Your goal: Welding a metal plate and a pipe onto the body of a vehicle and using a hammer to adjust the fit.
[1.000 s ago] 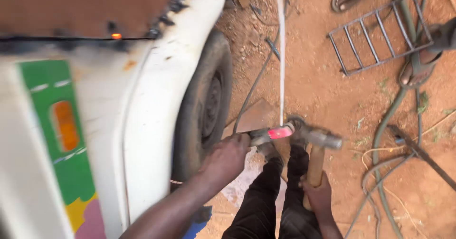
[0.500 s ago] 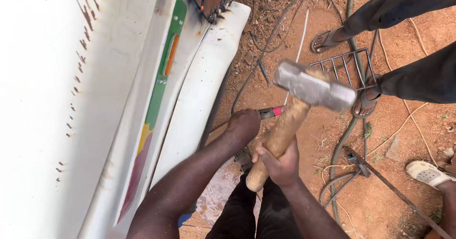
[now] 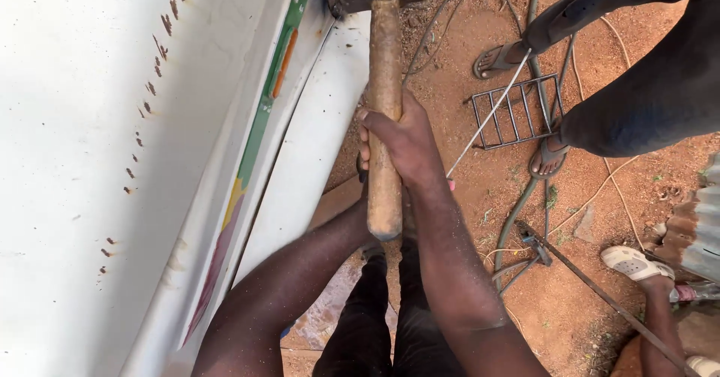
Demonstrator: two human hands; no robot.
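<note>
We see one hammer [image 3: 384, 85] with a wooden handle and a dark metal head, raised upright so the head sits at the top edge of the view, beside the white vehicle body [image 3: 112, 160]. Our right hand [image 3: 401, 141] is wrapped tight around the middle of the handle, fingers curled fully closed on it. Our left hand [image 3: 366, 223] is mostly hidden behind the handle's lower end; we cannot tell whether it is open or closed. A thin white rod [image 3: 491, 111] runs slantwise from just beside the right hand toward the top right, passing over one small metal grate [image 3: 517, 111] that lies on the red dirt. We count two sandalled feet [image 3: 551, 156] of another person by the grate, and one pale shoe [image 3: 634, 263] of a third person at the right. A long dark bar [image 3: 592, 291] lies on the ground near that shoe, and one green hose [image 3: 525, 197] curves past the grate. Compared with half a second earlier, the hammer has swung from a tilt toward the right up to near vertical, and its head has moved from above the grate to the top edge by the vehicle.
</note>
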